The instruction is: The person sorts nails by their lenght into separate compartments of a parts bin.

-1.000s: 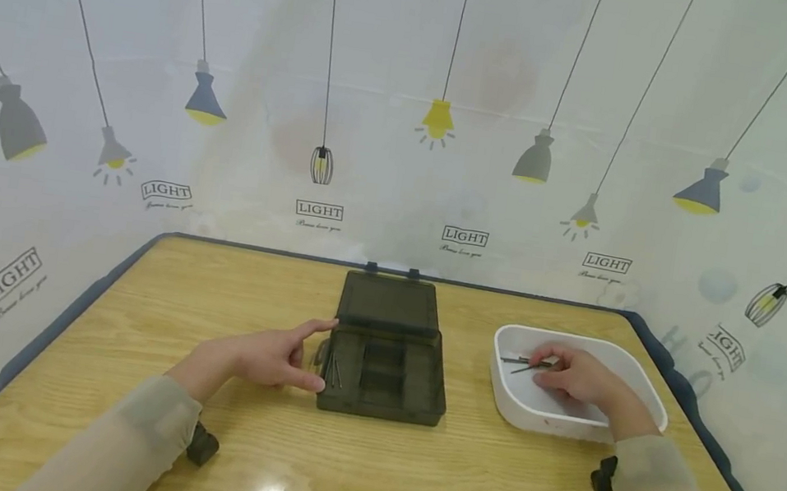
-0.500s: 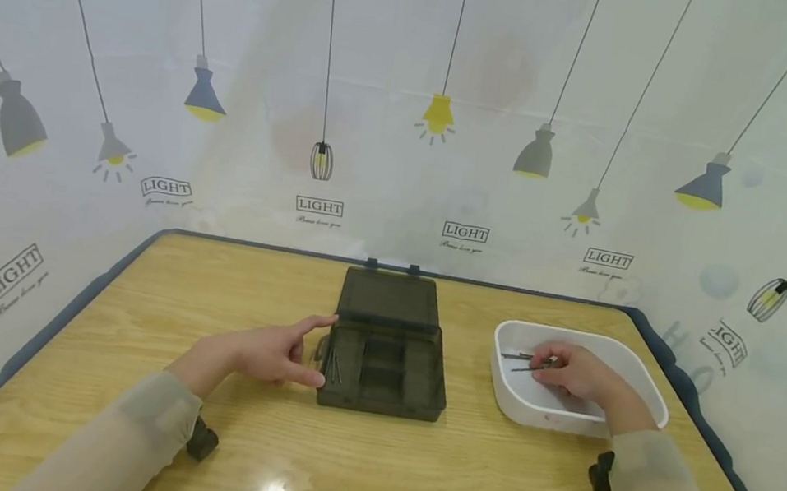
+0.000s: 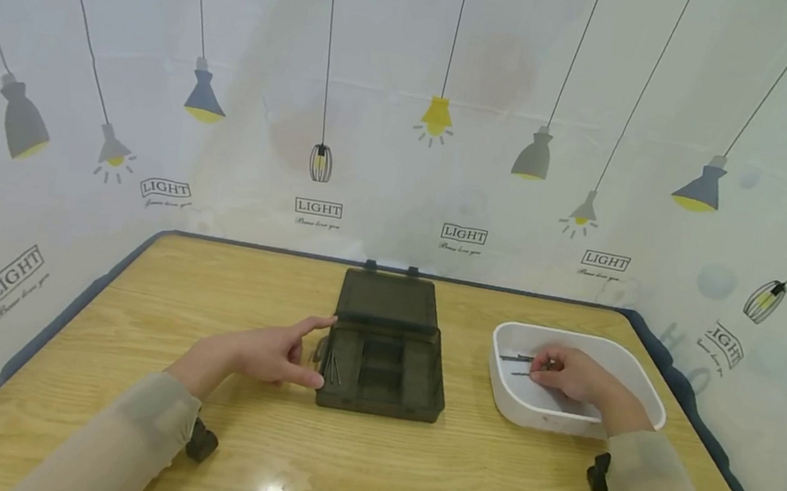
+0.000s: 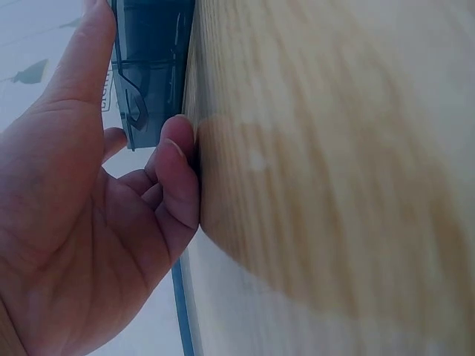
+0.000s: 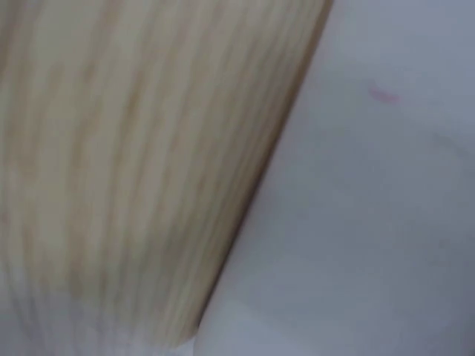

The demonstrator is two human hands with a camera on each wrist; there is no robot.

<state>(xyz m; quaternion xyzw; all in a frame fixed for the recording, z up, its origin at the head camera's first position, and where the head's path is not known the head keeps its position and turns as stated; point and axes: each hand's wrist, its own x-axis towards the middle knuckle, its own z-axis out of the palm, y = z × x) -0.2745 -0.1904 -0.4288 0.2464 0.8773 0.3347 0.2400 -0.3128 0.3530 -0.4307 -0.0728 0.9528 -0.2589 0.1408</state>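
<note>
On the table stands a dark see-through box (image 3: 420, 408), its lid (image 3: 390, 299) laid back and its inside divided into compartments. Several thin dark screws (image 3: 336, 369) lie in its left compartment. My left hand (image 3: 260, 352) is at the box's left side, index fingertip at the rear corner and straight thumb at the front corner; the left wrist view shows its other fingers curled beside the box (image 4: 152, 74). In the white tray (image 3: 513, 411), my right hand (image 3: 578, 378) pinches a thin screw (image 3: 520, 373) between thumb and fingertips. The right wrist view shows only the tray's outer wall (image 5: 371, 193).
More dark screws (image 3: 513, 358) lie in the tray's left part. Wooden table surface (image 3: 371, 475) lies between the box and the tray and in front of them. A patterned curtain (image 3: 404, 48) hangs behind the table's dark-edged rim.
The right fingers have shifted slightly within the tray, and the thin screw at their tips shows less of its length. The left hand keeps its place at the box.
</note>
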